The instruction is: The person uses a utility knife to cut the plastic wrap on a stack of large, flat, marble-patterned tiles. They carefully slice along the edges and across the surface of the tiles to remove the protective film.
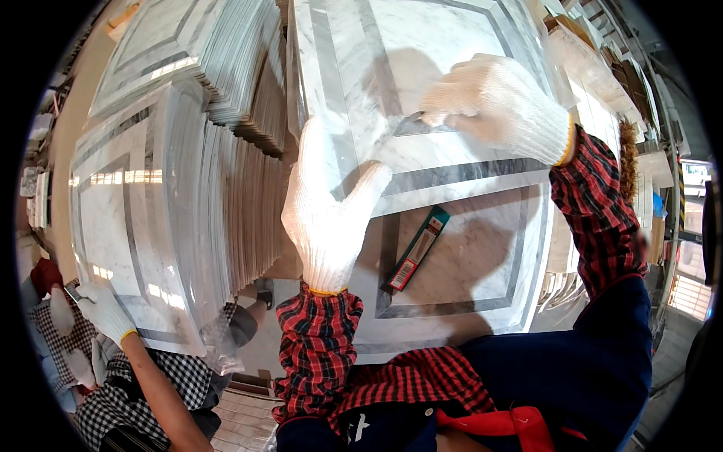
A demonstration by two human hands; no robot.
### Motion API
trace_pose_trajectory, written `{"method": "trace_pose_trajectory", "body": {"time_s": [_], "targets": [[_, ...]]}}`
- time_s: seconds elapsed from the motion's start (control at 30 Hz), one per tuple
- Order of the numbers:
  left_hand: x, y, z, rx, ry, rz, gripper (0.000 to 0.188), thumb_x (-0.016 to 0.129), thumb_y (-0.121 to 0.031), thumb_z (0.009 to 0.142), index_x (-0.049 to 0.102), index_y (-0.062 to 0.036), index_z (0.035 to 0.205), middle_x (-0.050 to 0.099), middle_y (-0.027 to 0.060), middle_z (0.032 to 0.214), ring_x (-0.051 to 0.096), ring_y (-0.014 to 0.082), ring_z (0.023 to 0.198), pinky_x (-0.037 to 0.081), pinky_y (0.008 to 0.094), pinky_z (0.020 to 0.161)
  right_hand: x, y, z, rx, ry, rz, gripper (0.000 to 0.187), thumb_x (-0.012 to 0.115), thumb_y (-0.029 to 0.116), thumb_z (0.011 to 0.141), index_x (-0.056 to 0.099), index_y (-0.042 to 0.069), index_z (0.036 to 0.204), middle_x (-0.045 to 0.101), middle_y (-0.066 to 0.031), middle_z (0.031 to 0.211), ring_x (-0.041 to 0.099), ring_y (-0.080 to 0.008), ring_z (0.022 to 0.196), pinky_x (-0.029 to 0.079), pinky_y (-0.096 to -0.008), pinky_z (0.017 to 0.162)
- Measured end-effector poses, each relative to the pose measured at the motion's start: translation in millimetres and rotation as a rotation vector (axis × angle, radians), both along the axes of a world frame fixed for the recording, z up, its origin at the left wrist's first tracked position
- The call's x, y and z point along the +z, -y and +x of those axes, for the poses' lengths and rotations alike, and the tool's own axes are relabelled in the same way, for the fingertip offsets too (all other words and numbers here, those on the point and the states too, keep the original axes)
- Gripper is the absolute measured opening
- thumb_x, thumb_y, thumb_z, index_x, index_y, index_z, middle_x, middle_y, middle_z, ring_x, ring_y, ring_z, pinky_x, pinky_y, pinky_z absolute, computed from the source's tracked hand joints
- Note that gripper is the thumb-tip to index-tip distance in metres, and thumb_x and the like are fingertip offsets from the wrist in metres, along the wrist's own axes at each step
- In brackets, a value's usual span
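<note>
A white marble-patterned tile (pixel 433 34) with grey bands lies at an angle on top of another such tile (pixel 482 264). My left hand (pixel 324 203), in a white knit glove, rests flat at the upper tile's left edge, fingers stretched out and thumb apart. Over the same tile my right hand (pixel 497 105), gloved too, is closed with its fingertips low at a grey band. A small, thin, dark blade-like piece (pixel 410 122) sticks out from those fingertips; most of it is hidden. Near my left wrist, a slim teal and black box (pixel 416 248) lies on the lower tile.
Tall stacks of similar tiles (pixel 241 203) stand to the left, partly wrapped in clear plastic (pixel 188 151). At the lower left, another person's gloved hand (pixel 105 313) touches the nearer stack's edge. White stacked material (pixel 599 75) and a brown brush-like strip (pixel 627 162) are on the right.
</note>
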State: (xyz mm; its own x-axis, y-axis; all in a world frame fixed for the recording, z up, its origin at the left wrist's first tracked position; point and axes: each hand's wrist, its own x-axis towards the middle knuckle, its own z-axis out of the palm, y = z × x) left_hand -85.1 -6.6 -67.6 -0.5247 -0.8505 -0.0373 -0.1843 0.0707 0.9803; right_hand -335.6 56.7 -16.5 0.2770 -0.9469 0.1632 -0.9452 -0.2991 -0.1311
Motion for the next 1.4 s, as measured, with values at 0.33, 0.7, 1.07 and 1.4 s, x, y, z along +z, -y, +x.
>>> {"method": "trace_pose_trajectory", "body": {"time_s": [0.33,0.7,1.07,1.4], "targets": [[5,-1,0,-0.002,-0.051,0.178,0.084,0.081,0.002,0.085,0.036,0.0074,0.156,0.044,0.0218,0.158,0.042,0.0287,0.147,0.034,0.0399,0.121,-8,29,2,0.22,-0.155,0.027,0.014,0.069,0.012,0.088,0.07,0.022,0.098,0.07,-0.0015,0.082,0.071,-0.0247,0.079,0.057,-0.0391,0.076],[-8,0,1,0.06,0.028,-0.097,0.074,0.087,-0.01,0.079,0.054,-0.0013,0.145,0.068,0.0184,0.128,0.066,0.0244,0.118,0.052,0.0363,0.101,-1,34,7,0.197,-0.206,0.09,0.007,0.067,0.016,0.092,0.072,0.016,0.097,0.07,-0.0062,0.079,0.072,-0.0258,0.073,0.058,-0.0403,0.067],[7,2,2,-0.039,-0.014,0.103,0.071,0.079,-0.001,0.087,0.047,0.0038,0.15,0.057,0.013,0.143,0.053,0.0202,0.133,0.041,0.0338,0.113,-1,22,24,-0.013,0.029,0.263,0.019,0.061,0.02,0.096,0.076,0.009,0.094,0.073,-0.008,0.092,0.071,-0.0285,0.088,0.058,-0.0425,0.08],[-17,8,3,0.002,0.011,-0.122,0.065,0.083,-0.025,0.079,0.059,-0.0119,0.138,0.072,0.0161,0.114,0.07,0.0313,0.105,0.054,0.041,0.093,3,29,35,0.019,-0.267,0.419,0.018,0.068,0.007,0.085,0.075,0.008,0.102,0.07,-0.0069,0.096,0.069,-0.0309,0.088,0.057,-0.0413,0.079]]}}
